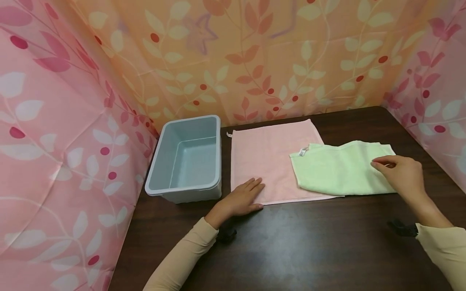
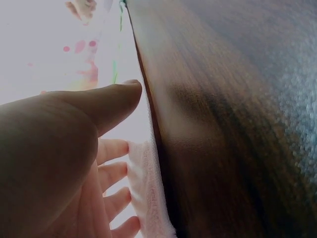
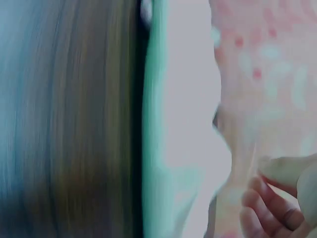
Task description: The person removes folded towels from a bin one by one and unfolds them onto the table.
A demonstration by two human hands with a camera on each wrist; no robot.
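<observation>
A pink towel (image 1: 271, 157) lies spread on the dark wooden table. Across its right part and onto the table lies a light green towel (image 1: 342, 169), with layered edges as if doubled over and a white tag at its upper left corner. My left hand (image 1: 244, 197) rests on the pink towel's lower left corner, fingers spread. Over the green towel's right end is my right hand (image 1: 402, 173), fingers curled with thumb and index tips together. In the right wrist view, these fingers (image 3: 270, 203) appear raised above the green towel (image 3: 185, 124), with nothing visible between them.
To the left of the pink towel stands a grey-blue plastic bin (image 1: 193, 161), with nothing seen inside. A floral curtain (image 1: 255, 60) borders the table at the back and on both sides. Bare dark tabletop (image 1: 291, 246) shows in front of the towels.
</observation>
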